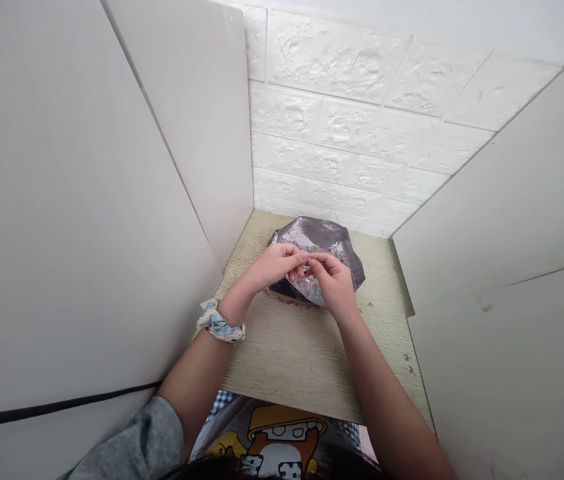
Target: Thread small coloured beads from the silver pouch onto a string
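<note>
A shiny silver-grey bag (312, 235) lies open on the small wooden table (292, 353), with several tiny coloured beads (312, 285) inside. My left hand (277, 265) and my right hand (333, 280) meet just above the bag's mouth. Both are closed in a pinch, fingertips touching each other around something too small to make out. A blue and white scrunchie (219, 323) sits on my left wrist.
White panels stand close on the left (87, 220) and right (502, 220) of the table, and a white brick wall (362, 133) closes the back. A few loose beads (408, 361) lie near the table's right edge. A black cable (62, 403) runs along the left panel's foot.
</note>
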A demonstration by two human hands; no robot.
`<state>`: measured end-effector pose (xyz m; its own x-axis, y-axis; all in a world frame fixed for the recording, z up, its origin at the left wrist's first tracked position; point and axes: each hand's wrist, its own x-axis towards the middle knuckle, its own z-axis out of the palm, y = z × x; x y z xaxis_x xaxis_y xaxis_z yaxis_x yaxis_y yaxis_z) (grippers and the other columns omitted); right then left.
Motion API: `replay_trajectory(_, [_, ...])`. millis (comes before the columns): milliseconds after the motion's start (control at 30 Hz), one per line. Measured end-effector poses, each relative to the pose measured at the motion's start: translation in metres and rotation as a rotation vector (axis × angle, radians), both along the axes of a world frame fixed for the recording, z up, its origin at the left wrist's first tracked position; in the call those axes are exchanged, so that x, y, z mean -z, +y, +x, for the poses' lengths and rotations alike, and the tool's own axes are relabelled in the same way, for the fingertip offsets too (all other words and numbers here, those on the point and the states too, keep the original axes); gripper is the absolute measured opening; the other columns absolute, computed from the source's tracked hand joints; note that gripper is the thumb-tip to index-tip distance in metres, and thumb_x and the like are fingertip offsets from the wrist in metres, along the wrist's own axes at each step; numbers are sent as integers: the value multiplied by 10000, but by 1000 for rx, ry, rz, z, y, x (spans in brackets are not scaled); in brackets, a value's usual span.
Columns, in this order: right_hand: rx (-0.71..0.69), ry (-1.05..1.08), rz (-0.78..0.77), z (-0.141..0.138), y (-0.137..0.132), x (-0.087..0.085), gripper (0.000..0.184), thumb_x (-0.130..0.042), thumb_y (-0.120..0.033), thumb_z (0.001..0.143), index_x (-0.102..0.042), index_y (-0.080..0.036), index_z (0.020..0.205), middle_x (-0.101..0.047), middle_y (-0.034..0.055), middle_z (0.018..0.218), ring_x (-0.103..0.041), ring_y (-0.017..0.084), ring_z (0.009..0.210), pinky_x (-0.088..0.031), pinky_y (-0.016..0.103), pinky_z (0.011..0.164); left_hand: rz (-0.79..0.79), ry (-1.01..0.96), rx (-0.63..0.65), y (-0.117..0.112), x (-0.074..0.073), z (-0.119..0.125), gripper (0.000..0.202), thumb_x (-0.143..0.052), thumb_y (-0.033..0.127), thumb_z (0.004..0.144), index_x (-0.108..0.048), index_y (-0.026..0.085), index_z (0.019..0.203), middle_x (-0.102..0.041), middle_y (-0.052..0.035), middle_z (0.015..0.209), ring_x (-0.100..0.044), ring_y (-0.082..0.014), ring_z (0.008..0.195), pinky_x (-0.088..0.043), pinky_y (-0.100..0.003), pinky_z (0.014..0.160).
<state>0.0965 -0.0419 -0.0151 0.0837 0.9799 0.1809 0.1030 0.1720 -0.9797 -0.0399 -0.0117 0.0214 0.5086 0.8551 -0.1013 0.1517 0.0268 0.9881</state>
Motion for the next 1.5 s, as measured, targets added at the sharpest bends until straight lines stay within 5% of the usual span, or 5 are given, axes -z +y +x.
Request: replay_trajectory(1500, [-24, 19, -5, -2, -1, 0, 147, -539, -298, 708, -596, -180, 775, -588, -4, 651, -535, 108, 610, -442, 253, 616, -22, 17, 8, 1, 2, 2, 331, -457, 429, 736, -464, 118, 620, -541, -2, 544, -444, -38, 433, -293, -162, 400])
